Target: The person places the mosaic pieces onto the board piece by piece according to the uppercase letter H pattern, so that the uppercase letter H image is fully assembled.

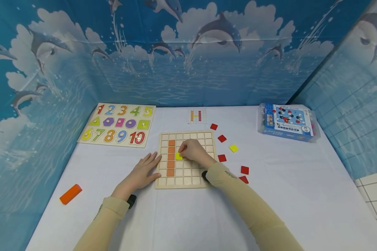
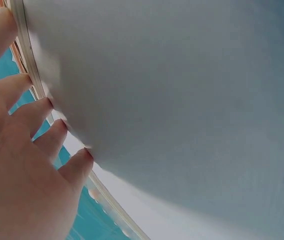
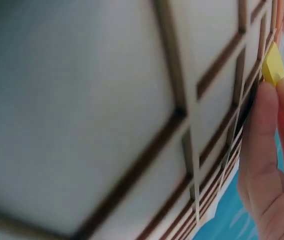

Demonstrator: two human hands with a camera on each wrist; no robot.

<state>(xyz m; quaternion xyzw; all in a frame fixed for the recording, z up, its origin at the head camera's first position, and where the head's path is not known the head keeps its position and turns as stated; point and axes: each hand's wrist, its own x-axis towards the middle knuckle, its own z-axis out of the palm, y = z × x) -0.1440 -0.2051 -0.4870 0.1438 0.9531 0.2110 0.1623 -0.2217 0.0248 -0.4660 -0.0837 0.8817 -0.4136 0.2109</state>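
Note:
A wooden grid board lies on the white table, with several orange tiles set in one column near its left side. Between thumb and finger, my right hand pinches a yellow tile at the cell just right of that column. The right wrist view shows the yellow tile at the fingertips, tilted against the grid; whether it sits fully in the cell I cannot tell. My left hand is spread flat, its fingertips touching the board's left edge.
Several red tiles and one yellow tile lie right of the board. Behind it is a small pattern card. A number puzzle stands back left, a plastic box back right, an orange block front left.

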